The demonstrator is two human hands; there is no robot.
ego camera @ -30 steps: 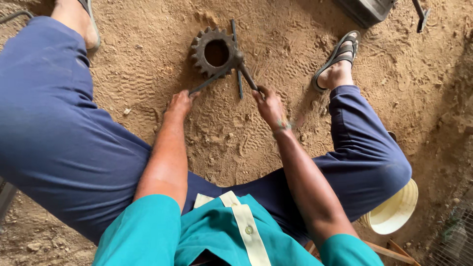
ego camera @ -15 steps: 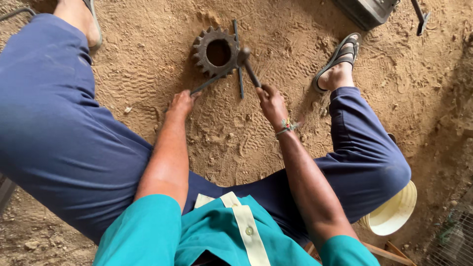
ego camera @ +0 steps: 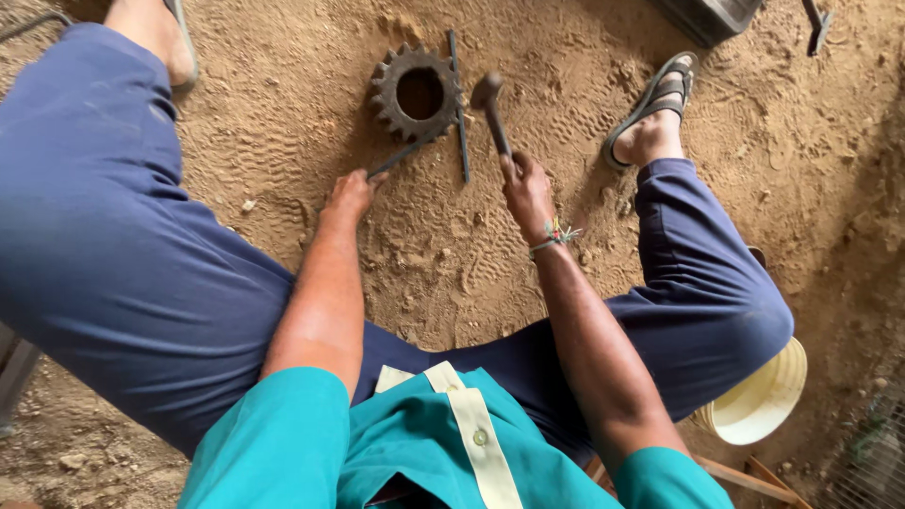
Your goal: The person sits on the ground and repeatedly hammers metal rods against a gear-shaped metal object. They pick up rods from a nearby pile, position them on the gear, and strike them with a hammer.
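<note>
Head view: left hand gripping thin rod against rusty gear, right hand around hammer (loose bar between).

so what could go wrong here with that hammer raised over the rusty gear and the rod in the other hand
The right hand holds a dark metal hammer raised beside the rusty toothed gear, while the left hand grips a thin dark rod resting against it. A missed blow might hit the left fingers. The gear sits on loose sandy ground, so it could shift. The sandalled foot nearby is exposed to a glancing strike.
</note>
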